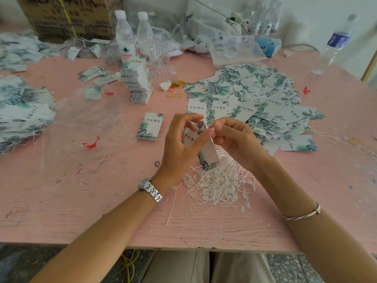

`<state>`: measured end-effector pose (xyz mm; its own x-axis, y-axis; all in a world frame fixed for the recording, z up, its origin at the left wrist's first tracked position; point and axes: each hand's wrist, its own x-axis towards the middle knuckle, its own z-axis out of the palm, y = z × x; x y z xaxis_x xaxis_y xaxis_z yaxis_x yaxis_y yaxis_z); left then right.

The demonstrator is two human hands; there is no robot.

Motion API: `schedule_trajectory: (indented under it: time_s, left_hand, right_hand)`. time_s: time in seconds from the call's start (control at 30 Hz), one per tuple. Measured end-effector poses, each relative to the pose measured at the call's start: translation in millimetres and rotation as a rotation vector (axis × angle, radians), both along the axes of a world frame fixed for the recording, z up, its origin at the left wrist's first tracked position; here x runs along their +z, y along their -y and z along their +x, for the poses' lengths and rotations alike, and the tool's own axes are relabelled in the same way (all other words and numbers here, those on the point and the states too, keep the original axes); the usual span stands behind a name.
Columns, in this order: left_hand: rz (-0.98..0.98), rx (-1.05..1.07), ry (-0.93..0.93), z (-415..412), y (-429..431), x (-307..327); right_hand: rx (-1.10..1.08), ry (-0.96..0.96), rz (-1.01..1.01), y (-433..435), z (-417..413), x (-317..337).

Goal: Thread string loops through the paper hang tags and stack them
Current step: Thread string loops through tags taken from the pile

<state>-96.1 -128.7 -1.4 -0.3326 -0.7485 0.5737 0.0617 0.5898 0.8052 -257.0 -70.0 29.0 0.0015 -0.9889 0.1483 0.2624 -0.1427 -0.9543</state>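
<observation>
Paper tag (209, 158), white, green leaf print.

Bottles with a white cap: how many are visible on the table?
2: the left bottle and the right bottle, side by side behind the tall tag stack. The blurred bottles at the back right may have such caps too; I cannot tell.
</observation>
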Motion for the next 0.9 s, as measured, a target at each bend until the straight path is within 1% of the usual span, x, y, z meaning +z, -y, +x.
schedule_trajectory:
  time_s: [0.13, 0.27, 0.37, 0.47, 0.57, 0.63, 0.77, 0.83, 0.9]
  left_hand:
    - [-0.018, -0.051, 0.051, 1, 1, 2]
    - [-0.072, -0.046, 0.123, 1, 4, 0]
    - [-0.046, -0.064, 0.180, 1, 7, -4]
    - [0.015, -0.183, 0.179, 0, 3, -4]
    - [0.024, -0.286, 0.221, -1, -2, -1]
    - [0.037, -0.315, 0.248, -1, -4, -1]
    - [0.116, -0.429, 0.242, -1, -5, -1]
    - [0.148, -0.481, 0.222, -2, -6, -1]
    - [0.159, -0.487, 0.193, -2, -6, -1]
  right_hand:
    - [0.047, 0.147, 0.017, 1, -4, 0]
    - [0.132, 0.284, 0.001, 2, -8, 2]
    - [0.181, 0.392, -0.006, 2, -12, 4]
    - [0.186, 0.463, -0.029, 2, -15, 5]
    - [0.179, 0.532, -0.036, 1, -17, 6]
    - [0.180, 0.560, -0.044, 0, -18, 6]
    - [0.212, 0.572, -0.069, -1, -17, 7]
    - [0.242, 0.549, -0.087, -2, -15, 8]
    - [0.267, 0.563, -0.091, -2, -13, 9]
